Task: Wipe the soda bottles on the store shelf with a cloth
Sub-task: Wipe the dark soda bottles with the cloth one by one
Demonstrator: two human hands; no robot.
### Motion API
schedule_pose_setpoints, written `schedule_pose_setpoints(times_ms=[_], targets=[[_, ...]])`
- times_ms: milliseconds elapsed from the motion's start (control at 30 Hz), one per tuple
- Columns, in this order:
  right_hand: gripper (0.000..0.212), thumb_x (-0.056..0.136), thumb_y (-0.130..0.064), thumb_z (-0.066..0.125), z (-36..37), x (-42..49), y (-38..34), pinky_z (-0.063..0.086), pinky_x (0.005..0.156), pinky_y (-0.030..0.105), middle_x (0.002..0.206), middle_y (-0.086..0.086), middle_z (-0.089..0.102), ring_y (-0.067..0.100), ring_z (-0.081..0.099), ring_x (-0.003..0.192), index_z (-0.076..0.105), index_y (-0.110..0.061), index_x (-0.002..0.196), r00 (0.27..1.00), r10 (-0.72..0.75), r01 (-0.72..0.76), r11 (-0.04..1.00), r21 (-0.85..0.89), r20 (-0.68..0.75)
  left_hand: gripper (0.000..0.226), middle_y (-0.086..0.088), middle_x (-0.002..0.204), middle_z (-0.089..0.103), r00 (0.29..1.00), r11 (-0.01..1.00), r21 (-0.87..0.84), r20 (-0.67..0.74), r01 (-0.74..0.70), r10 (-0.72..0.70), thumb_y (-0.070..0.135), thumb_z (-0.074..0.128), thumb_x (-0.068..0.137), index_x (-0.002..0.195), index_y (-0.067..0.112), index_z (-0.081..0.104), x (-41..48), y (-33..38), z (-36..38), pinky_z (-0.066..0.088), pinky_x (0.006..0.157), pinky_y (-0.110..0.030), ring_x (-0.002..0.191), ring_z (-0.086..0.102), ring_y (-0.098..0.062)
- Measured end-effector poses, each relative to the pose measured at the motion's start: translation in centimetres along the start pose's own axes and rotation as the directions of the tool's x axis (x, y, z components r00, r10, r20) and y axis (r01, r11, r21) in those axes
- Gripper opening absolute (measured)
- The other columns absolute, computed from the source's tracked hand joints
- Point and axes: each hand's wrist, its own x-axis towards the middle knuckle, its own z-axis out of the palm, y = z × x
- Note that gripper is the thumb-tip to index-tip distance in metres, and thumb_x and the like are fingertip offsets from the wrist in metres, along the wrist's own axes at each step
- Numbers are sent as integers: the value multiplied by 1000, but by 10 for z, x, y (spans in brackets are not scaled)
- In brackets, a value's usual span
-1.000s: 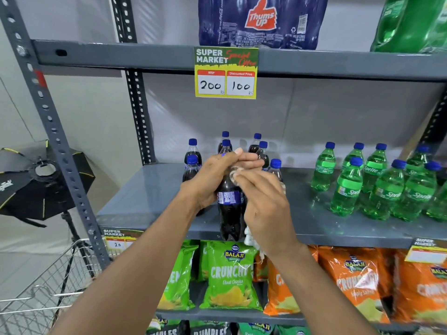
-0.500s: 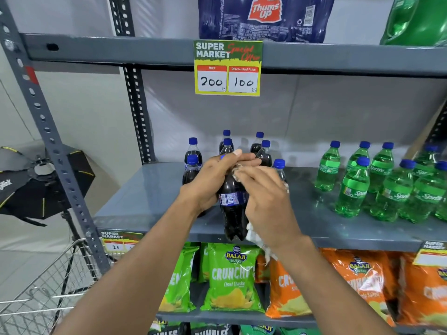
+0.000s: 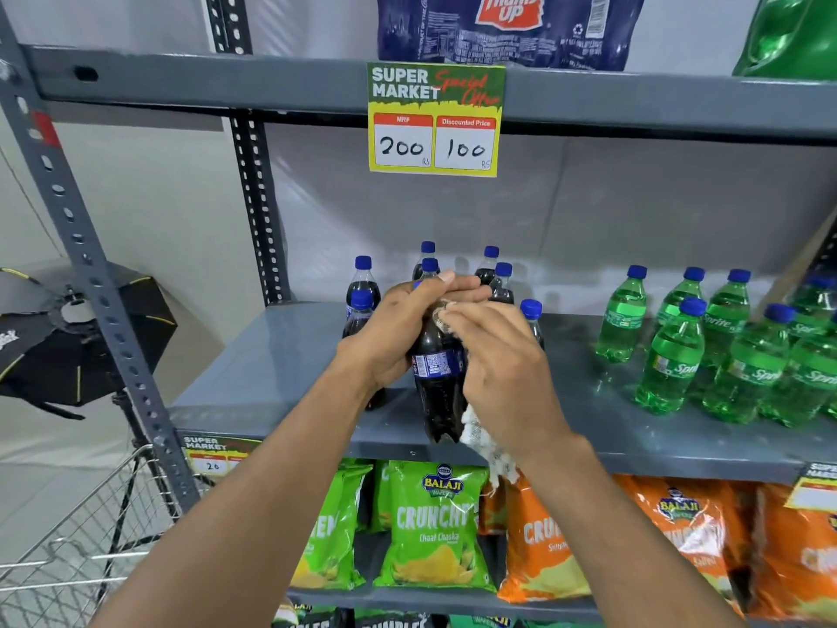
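A dark cola bottle (image 3: 437,392) with a blue label is held in front of the grey shelf (image 3: 271,369). My left hand (image 3: 403,328) grips its neck and shoulder. My right hand (image 3: 502,369) presses a white cloth (image 3: 482,439) against the bottle's right side; the cloth's end hangs below the hand. Behind them stand several more cola bottles (image 3: 362,287) with blue caps. Several green Sprite bottles (image 3: 670,355) stand on the same shelf to the right.
A yellow price sign (image 3: 435,120) hangs from the upper shelf, which carries a Thums Up pack (image 3: 507,24). Green and orange chip bags (image 3: 435,532) fill the shelf below. A wire cart (image 3: 81,537) and a black softbox (image 3: 68,337) are at left.
The view has shifted slightly. My right hand with the cloth has slid a little along the bottle's upper right side; my left hand keeps its grip.
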Motion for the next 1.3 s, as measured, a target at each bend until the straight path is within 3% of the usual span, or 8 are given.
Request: schedule_pose_setpoints(times_ms=[233,400,567,767,933,1033,1133,1300], targets=[[35,93,7,44,-4,-32,-12,47,102,29,115,9,71,26,59,106,72,2,113,995,-80,77,996,56,64,38,-20,128,69,998,997,-75,-52,-33,29,28,46,105,124,1,65,7,-1,-7,49,106,-40,123,65,-27],[28,94,9,51,1,-4,-7,51,97,37,113,9,72,30,62,105,73,2,110,999,-33,34,997,62,-22,37,-19,128,69,1000,1000,-20,-14,-19,19,26,45,105,123,0,65,6,3,0,50,105,-34,123,66,-25],[37,93,10,42,-4,-38,-17,46,104,31,118,8,70,29,58,110,70,2,116,984,-125,121,992,38,129,36,-20,127,70,996,997,-44,-72,-60,57,26,46,105,121,2,67,6,6,-6,45,111,-43,122,66,-27],[32,91,11,51,-7,-8,-19,48,102,34,116,8,70,30,59,109,70,2,115,991,-107,107,994,3,76,36,-19,127,70,999,999,-11,-35,-33,32,26,44,105,121,2,65,0,9,2,48,108,-40,121,66,-26],[39,92,11,44,-11,-49,-21,44,109,32,121,9,68,28,56,114,67,2,122,966,-178,185,982,-20,187,34,-21,128,69,997,998,-18,-48,-66,65,25,44,106,118,3,68,-3,18,0,49,107,-39,120,67,-27],[49,81,19,48,-18,-75,-21,45,107,34,125,9,67,28,55,116,65,3,125,949,-201,215,976,-32,243,34,-20,128,69,997,998,-14,-44,-65,64,25,44,106,119,4,68,-6,19,-2,49,106,-38,121,67,-26],[42,89,16,44,-22,-59,-20,45,107,35,123,11,68,30,57,115,66,4,122,960,-183,196,980,-40,210,34,-18,125,71,999,999,2,-11,-48,48,26,43,106,116,6,69,-9,16,2,50,105,-38,120,67,-25],[35,103,-1,39,-21,-8,-19,49,103,37,117,12,71,30,59,110,70,4,115,988,-149,149,989,-20,34,38,-19,128,70,998,997,64,37,-43,40,24,40,107,125,-1,62,-10,16,14,53,99,-30,120,67,-24]])
